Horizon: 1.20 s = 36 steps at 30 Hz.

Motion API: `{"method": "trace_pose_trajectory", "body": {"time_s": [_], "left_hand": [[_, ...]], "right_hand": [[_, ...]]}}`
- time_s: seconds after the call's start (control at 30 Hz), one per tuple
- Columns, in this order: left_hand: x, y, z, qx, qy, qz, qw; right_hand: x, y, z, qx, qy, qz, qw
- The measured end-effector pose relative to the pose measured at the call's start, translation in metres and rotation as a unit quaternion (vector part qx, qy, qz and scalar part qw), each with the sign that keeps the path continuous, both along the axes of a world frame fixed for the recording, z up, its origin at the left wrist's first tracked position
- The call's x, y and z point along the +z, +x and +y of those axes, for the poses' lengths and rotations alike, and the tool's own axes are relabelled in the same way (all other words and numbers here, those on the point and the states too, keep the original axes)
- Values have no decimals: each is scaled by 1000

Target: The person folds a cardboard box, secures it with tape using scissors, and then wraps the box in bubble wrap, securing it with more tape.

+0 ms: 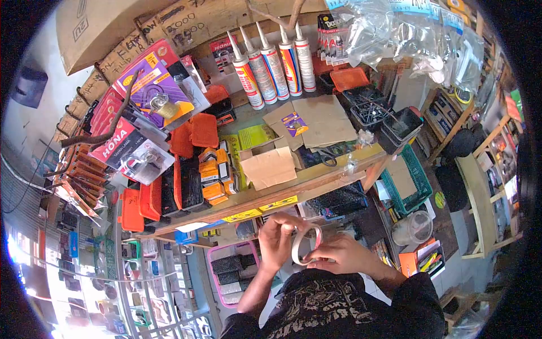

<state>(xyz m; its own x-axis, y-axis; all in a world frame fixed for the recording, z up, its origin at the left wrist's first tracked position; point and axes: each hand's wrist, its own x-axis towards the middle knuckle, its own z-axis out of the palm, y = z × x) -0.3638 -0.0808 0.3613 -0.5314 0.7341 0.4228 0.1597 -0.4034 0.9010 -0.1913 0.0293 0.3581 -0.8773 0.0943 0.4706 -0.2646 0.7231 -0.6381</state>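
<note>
I hold a roll of pale tape [305, 244] upright in front of my chest, below the edge of a wooden counter [316, 179]. My left hand [278, 237] grips the roll's left side with fingers curled over its top rim. My right hand [342, 254] holds the right side, its fingers pinching at the roll's edge. A reddish strip shows on the roll's inner face.
On the counter lie cardboard pieces [316, 118], scissors [326, 156], orange boxes [214, 172] and padlock packs [155, 96]. Sealant tubes [271, 65] stand at the back. A green basket [415, 175] and a clear jar [414, 227] sit at right, a pink basket [231, 271] below left.
</note>
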Motion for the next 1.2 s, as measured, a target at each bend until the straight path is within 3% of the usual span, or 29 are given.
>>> {"method": "trace_pose_trajectory", "body": {"time_s": [0.2, 0.27, 0.37, 0.5, 0.57, 0.63, 0.8, 0.93, 1.0, 1.13, 1.2], "left_hand": [[-39, 12, -16, -37, -41, -49, 997], [-47, 18, -22, -81, -52, -53, 994], [-44, 25, -27, -70, -72, 83, 991], [-52, 30, -28, -119, -48, 71, 989], [-60, 27, -28, -72, -65, 187, 978], [-50, 26, -25, -75, -56, 160, 983], [-29, 11, -21, -125, -54, 218, 966], [-14, 1, -16, -153, -41, 254, 954], [-10, -3, -10, -170, -27, 261, 950], [-2, -9, 2, -214, -6, 290, 933], [9, -11, 8, -217, -5, 296, 930]], "right_hand": [[-6, 16, 3, 20, -53, -66, 996], [-4, 19, 7, -68, -170, -93, 979], [6, 10, 17, -53, -201, -67, 976], [-13, 1, 16, 25, -238, -19, 971], [-31, -1, 19, 51, -247, -35, 967], [-33, -2, 19, 76, -256, -51, 962], [-43, -1, 18, 121, -341, -158, 919], [-51, -3, 20, 156, -385, -175, 893], [-53, -5, 24, 229, -481, -236, 813], [-27, -8, 21, 237, -476, -242, 812], [-22, -9, 17, 179, -520, -212, 808]]}}
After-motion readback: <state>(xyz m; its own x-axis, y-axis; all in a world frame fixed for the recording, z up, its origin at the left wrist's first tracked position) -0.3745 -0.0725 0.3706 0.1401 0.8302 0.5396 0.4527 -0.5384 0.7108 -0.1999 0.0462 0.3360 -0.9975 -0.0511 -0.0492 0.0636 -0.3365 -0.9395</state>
